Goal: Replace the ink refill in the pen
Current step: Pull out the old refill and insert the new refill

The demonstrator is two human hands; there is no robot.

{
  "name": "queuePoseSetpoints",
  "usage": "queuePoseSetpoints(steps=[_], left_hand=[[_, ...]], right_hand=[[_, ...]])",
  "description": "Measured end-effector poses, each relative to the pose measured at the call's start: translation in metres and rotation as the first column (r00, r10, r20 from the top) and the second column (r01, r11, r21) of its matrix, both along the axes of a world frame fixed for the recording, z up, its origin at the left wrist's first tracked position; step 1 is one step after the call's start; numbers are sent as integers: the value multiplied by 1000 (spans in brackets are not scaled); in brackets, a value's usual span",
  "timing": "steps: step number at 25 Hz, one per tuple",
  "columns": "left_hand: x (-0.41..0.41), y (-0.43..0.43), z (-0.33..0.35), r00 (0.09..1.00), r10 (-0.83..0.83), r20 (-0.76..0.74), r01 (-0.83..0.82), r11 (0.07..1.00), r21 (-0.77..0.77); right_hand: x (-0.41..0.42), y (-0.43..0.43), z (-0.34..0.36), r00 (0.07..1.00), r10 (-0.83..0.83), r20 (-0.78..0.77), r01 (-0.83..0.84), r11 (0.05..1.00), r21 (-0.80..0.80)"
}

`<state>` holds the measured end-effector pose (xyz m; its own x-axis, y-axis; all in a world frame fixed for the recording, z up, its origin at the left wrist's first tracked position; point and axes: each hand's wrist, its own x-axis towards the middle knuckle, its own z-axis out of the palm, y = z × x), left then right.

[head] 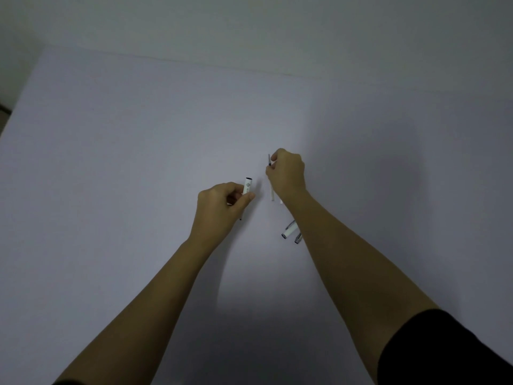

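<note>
My left hand (222, 204) is closed around a white pen barrel (247, 186), whose dark open end sticks up past the thumb. My right hand (287, 173) pinches a thin ink refill (269, 162) near its dark tip; the pale tube (272, 193) hangs down below the hand. A second thin white stick shows beside the wrist, partly hidden. The two hands are apart, roughly a hand's width between them.
Two more pens (288, 232) lie on the pale table (138, 162) just left of my right forearm, partly covered by it. The table's far edge meets a plain wall. A dark sleeve covers my right upper arm at the lower right.
</note>
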<state>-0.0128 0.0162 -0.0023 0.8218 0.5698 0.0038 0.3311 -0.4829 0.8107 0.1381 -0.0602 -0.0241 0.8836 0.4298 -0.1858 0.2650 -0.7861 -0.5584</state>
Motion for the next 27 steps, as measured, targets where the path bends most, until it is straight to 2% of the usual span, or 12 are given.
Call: queuePoseSetpoints(steps=[2, 5, 7, 9, 11, 12, 17, 22, 27], left_hand=[[-3, 2, -2, 1000, -5, -16, 5, 1000, -4], [-6, 4, -3, 1000, 0, -23, 0, 1000, -9], [-7, 3, -1, 999, -8, -33, 8, 1000, 1], [-7, 1, 2, 999, -23, -48, 24, 1000, 5], [-5, -3, 4, 998, -35, -44, 36, 999, 8], [-4, -5, 6, 998, -44, -37, 44, 999, 11], [-1, -17, 12, 996, -84, -10, 84, 996, 32], [-3, -23, 17, 992, -121, 36, 120, 992, 42], [-3, -27, 15, 1000, -29, 11, 30, 999, -27]], right_hand=[[-3, 2, 3, 997, -31, -71, 34, 998, 51], [-5, 1, 16, 972, -99, -213, 156, 950, 271], [-5, -5, 26, 935, -161, -315, 295, 847, 443], [-8, -14, 34, 874, -164, -458, 429, 702, 568], [-12, -23, 41, 817, -126, -563, 520, 582, 625], [-13, -26, 43, 802, -114, -586, 541, 552, 635], [-17, -38, 49, 794, -101, -599, 559, 509, 655], [-21, -48, 53, 827, -96, -554, 518, 516, 682], [-24, -58, 61, 815, -25, -579, 522, 463, 716]])
